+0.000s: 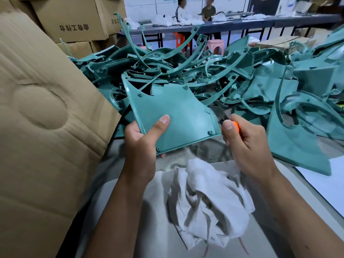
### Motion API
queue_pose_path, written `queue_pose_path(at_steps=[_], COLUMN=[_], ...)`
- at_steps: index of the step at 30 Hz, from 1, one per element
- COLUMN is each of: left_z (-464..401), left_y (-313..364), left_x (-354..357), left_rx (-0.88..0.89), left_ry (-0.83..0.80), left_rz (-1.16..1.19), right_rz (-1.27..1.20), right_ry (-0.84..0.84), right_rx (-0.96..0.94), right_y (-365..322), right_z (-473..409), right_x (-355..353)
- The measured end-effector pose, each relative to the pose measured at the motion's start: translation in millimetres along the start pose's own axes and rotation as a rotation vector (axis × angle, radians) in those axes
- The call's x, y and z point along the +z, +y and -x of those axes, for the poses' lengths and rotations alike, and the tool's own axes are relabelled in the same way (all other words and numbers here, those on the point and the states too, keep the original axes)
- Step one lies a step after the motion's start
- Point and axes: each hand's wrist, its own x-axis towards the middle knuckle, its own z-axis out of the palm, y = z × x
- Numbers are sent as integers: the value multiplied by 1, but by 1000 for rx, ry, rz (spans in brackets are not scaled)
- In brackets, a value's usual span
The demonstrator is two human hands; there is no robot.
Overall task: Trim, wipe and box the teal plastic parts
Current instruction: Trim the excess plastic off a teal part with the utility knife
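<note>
On my left a big corrugated cardboard flap [42, 112] leans in and fills that side of the view, with stacked cardboard cartons [74, 21] behind it. Across the middle and right I see the heap of teal plastic parts [204, 71], curved strips and flat panels tangled together on the grey tabletop [270, 211], reaching from the flap to the right edge. Behind the heap, a long dark workbench [242, 25] runs across the room, and two people [195, 10] sit at its far side; a pink stool [214, 46] stands in front of it. Near me, a crumpled white rag [204, 198] lies on the tabletop between my forearms, and a white sheet [325, 181] lies at the right edge. Above the rag I hold one teal panel [175, 116], a flat fan-shaped piece with small screw bosses, raised clear of the tabletop and tilted toward me. My left hand [143, 144] is clamped on its lower left corner, thumb on the face, fingers behind. My right hand [247, 144] is closed around an orange-handled knife [233, 126], whose blade end sits right at the panel's lower right edge; I cannot tell whether it touches.
</note>
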Motion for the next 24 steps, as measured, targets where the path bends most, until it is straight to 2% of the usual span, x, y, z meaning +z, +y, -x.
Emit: queue_pose_path(at_steps=[4,7,10,12,14,17,19,21,24], left_z=[-3,-5,-8,-6,1,11,11,10,17], left_y=[0,-1,-4,-9,-15,-18,-12,-7,-6], left_x=[1,1,3,10,17,20,17,17,23], left_rx=[3,94,182,144,16,-56,29,152,290], left_ry=[108,139,206,215,168,-73,-204,-268,-241], left_rz=[39,38,24,30,70,53,-88,-221,-240], right_rz=[-67,-121,-110,-102,-62,-36,-68,-76,-72], right_ry=[-114,-188,-124,-82,-88,-67,-2,46,42], right_rx=[-32,-57,-56,-57,-101,-85,-28,28,1], right_y=[-2,-5,-10,-13,-15,-11,-7,-3,-3], right_z=[0,2,3,3,5,7,7,6,6], right_x=[-5,-5,0,5,9,14,14,13,13])
